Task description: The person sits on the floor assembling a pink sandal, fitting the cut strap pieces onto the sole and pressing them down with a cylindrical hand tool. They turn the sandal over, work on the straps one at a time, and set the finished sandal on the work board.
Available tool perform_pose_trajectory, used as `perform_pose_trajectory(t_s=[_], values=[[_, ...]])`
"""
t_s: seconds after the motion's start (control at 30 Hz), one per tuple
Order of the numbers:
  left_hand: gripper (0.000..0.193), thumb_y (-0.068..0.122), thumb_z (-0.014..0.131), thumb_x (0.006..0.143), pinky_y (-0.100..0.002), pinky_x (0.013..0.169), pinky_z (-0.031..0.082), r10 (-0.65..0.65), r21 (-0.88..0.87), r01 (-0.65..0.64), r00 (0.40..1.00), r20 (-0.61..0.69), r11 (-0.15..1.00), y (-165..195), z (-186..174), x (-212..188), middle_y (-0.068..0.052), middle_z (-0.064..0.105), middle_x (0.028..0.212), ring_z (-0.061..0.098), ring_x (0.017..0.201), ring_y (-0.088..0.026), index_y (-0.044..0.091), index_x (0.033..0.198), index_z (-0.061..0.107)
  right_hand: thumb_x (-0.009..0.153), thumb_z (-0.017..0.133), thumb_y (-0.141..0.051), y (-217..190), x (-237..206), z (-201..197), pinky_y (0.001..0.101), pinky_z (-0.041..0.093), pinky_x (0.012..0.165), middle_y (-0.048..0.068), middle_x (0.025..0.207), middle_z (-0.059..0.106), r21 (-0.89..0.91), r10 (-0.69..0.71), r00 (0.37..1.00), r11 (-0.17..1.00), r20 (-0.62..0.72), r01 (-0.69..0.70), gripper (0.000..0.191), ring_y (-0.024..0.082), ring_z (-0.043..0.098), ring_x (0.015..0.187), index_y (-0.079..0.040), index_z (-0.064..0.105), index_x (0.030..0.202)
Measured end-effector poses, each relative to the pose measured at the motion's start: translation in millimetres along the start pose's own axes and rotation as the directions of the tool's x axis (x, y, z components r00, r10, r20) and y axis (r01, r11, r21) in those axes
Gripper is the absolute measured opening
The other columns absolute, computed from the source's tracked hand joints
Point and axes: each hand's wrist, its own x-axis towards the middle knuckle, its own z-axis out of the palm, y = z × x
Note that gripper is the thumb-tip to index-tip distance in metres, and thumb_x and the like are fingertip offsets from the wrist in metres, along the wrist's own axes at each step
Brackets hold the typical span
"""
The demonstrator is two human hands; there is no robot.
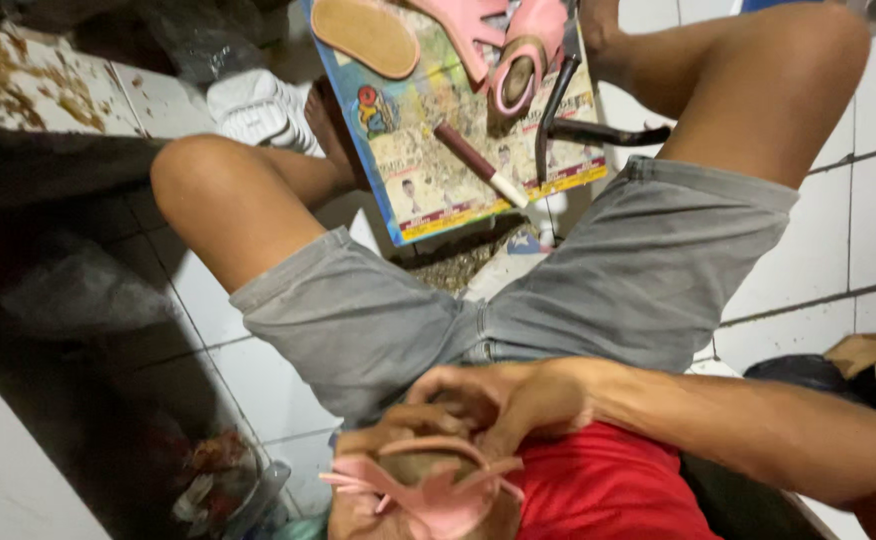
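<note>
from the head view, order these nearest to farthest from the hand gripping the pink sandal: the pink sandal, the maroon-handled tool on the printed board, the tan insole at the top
1. pink sandal: in the hand, bottom centre, against the red shirt.
2. maroon-handled tool: on the printed board between the knees, mid-frame.
3. tan insole: top edge of the board, farthest.

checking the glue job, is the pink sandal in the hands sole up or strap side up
Strap side up: the pink sandal shows its straps crossing on top, with the right hand pressing on them; its sole is hidden.
</note>
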Motion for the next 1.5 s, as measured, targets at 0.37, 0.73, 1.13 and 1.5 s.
perform_pose_trajectory(t_s=[0.37,0.73,1.13,1.5], values=[[0.053,0.019,0.077,0.088,-0.044,0.103,0.056,-0.598,-0.139,0.583,0.793,-0.120,0.801,52.6,17.5,46.0,-0.021,0.062,0.126,0.067,0.118,-0.031,-0.009,0.128,0.056,0.077,0.073,0.008,-23.7,-45.5,78.3,0.0363,0.051,0.096,0.019,0.139,0.057,-0.244,-0.322,0.786,0.944,-0.527,0.223,0.102,0.024,0.062,0.114,-0.013,0.029,0.167],[0.061,0.019,0.078,0.084,-0.028,0.099,0.052,-0.718,0.017,0.724,0.681,0.143,0.690,97.1,33.2,105.9,0.000,0.059,0.131,0.060,0.121,-0.010,0.011,0.140,0.053,0.071,0.077,-0.001,-1.8,-44.4,63.9,0.0355,0.053,0.089,0.014,0.112,0.073,-0.477,-0.452,0.665,0.864,-0.594,0.161,0.052,0.019,0.068,0.101,0.009,0.067,0.121],[0.017,0.009,0.080,0.087,-0.025,0.070,0.057,-0.623,-0.061,0.626,0.755,-0.202,0.778,46.1,35.8,62.2,-0.004,0.074,0.084,0.067,0.076,-0.009,-0.005,0.094,0.073,0.081,0.087,-0.027,6.6,-54.7,67.5,0.0585,0.050,0.106,0.033,0.125,0.066,-0.467,-0.617,0.580,0.785,-0.532,0.407,0.075,0.046,0.066,0.123,0.023,0.056,0.128],[0.016,0.013,0.065,0.101,-0.028,0.086,0.053,-0.562,-0.485,0.495,0.827,0.008,0.721,-7.9,-2.7,70.6,-0.006,0.071,0.104,0.065,0.095,-0.013,0.000,0.111,0.067,0.080,0.082,-0.018,-18.1,-29.6,52.9,0.0484,0.049,0.104,0.021,0.127,0.067,-0.333,-0.539,0.602,0.841,-0.590,0.427,0.072,0.031,0.066,0.116,0.007,0.049,0.139]])
